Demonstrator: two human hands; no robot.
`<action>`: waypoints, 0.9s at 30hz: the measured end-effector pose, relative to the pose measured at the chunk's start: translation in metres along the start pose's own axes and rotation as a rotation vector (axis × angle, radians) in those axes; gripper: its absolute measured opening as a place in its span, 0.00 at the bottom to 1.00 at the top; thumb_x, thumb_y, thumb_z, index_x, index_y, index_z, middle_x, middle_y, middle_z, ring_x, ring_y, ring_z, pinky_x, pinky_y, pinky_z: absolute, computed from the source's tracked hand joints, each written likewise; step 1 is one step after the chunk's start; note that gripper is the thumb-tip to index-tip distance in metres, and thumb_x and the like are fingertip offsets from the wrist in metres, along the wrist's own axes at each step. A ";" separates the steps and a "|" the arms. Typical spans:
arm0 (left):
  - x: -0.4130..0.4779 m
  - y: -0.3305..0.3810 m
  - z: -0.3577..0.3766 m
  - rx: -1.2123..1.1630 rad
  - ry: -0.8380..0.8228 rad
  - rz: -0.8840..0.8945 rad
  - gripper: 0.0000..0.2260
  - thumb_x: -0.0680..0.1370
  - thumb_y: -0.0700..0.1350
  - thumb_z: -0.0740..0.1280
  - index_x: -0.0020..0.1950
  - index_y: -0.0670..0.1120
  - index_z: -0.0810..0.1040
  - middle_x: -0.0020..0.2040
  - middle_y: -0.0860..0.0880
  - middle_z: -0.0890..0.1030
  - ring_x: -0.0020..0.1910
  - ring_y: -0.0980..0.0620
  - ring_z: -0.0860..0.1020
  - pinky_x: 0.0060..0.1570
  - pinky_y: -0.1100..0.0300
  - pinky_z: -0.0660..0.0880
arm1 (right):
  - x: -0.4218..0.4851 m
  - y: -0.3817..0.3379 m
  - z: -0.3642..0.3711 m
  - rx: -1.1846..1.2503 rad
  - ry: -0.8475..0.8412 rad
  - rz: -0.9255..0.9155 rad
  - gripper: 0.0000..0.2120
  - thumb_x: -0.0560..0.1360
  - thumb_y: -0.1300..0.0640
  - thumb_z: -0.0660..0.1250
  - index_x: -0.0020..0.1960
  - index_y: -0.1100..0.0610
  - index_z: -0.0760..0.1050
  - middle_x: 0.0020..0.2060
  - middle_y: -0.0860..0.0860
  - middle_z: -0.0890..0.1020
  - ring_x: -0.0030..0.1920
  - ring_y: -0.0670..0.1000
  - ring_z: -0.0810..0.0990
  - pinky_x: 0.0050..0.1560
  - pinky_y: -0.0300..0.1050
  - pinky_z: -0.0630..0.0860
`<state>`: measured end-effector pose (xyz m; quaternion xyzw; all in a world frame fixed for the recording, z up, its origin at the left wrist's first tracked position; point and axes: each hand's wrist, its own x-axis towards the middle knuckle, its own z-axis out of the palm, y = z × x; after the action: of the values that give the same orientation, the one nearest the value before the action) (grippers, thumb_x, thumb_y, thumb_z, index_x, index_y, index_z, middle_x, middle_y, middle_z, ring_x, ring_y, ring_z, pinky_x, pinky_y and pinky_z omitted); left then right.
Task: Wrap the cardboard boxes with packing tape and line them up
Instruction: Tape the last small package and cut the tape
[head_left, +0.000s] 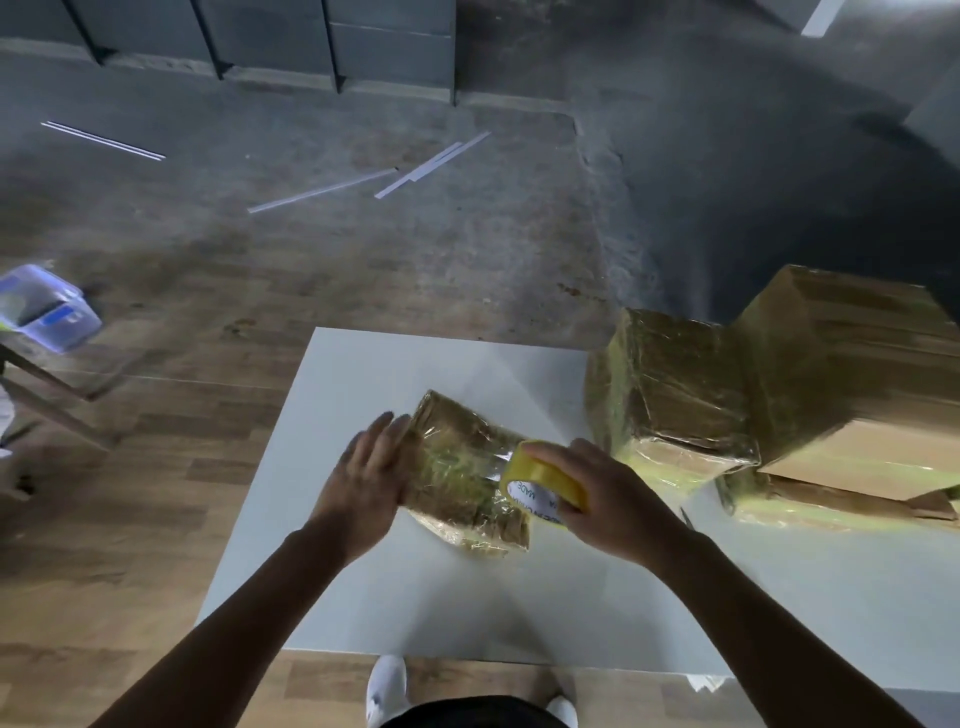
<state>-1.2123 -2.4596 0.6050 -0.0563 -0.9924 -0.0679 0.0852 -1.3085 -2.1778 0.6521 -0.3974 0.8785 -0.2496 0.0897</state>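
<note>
Currently wrapping small box (462, 473) | left hand (363, 483) flat, steadying its left side | right hand (602, 499) grasping tape roll (545, 480) | next: likely draw tape round, keeping tension.

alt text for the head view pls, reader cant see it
Seen from above, a person's right hand grips a yellow tape roll against a small tape-wrapped box on a white table, while the left hand presses flat on the box's left side. A medium box and a large box, both shiny with tape, stand to the right.
</note>
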 end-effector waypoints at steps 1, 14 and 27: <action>0.003 0.005 0.001 0.068 0.021 0.050 0.26 0.66 0.34 0.67 0.65 0.37 0.75 0.66 0.35 0.74 0.65 0.32 0.72 0.54 0.37 0.76 | 0.005 -0.003 0.004 0.000 0.025 0.002 0.30 0.71 0.49 0.61 0.70 0.33 0.58 0.47 0.42 0.69 0.45 0.48 0.76 0.42 0.39 0.72; 0.010 0.041 0.024 0.168 -0.085 0.025 0.36 0.63 0.33 0.73 0.71 0.34 0.68 0.70 0.34 0.70 0.70 0.36 0.68 0.64 0.41 0.70 | -0.015 0.006 -0.005 -0.147 -0.044 0.025 0.21 0.70 0.52 0.69 0.62 0.40 0.73 0.43 0.46 0.74 0.42 0.51 0.79 0.40 0.40 0.73; 0.019 0.093 0.020 0.202 -0.198 0.099 0.27 0.72 0.39 0.65 0.71 0.36 0.68 0.71 0.33 0.66 0.71 0.35 0.65 0.65 0.37 0.67 | -0.025 0.038 0.038 -0.105 -0.153 0.166 0.27 0.72 0.49 0.69 0.66 0.37 0.62 0.49 0.47 0.73 0.47 0.51 0.77 0.43 0.39 0.66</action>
<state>-1.2229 -2.3634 0.6004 -0.1029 -0.9938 0.0427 -0.0046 -1.3034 -2.1522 0.5987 -0.3452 0.9109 -0.1638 0.1557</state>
